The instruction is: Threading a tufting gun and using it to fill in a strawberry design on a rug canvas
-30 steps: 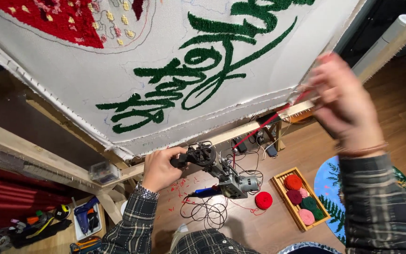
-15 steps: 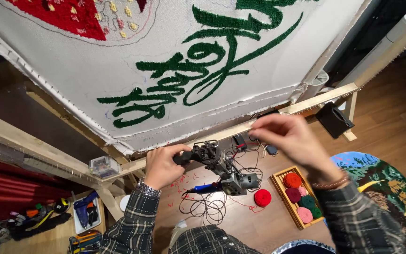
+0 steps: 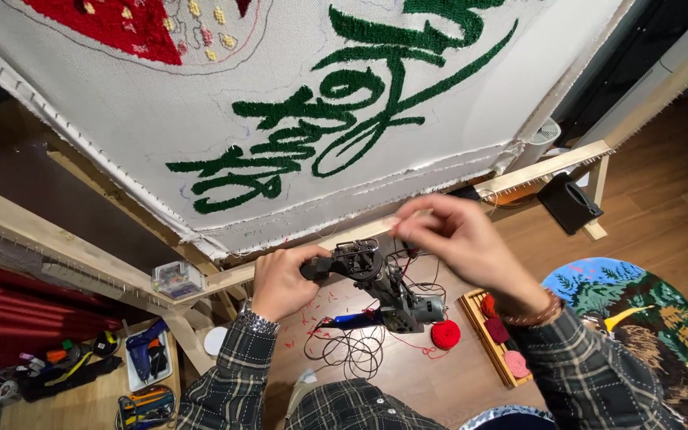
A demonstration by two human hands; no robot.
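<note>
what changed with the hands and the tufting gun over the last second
The right hand came down from high at the right, beside the frame, to just above the tufting gun, fingertips pinched together near its front end, perhaps on yarn; that is too fine to tell. The left hand kept its grip on the gun's handle. The cloth and red yarn ball stayed put.

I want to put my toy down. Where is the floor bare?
Bare wood floor shows between the black box and the round rug. It is crowded under the tufting gun: cord loops, red yarn ball, yarn tray.
</note>
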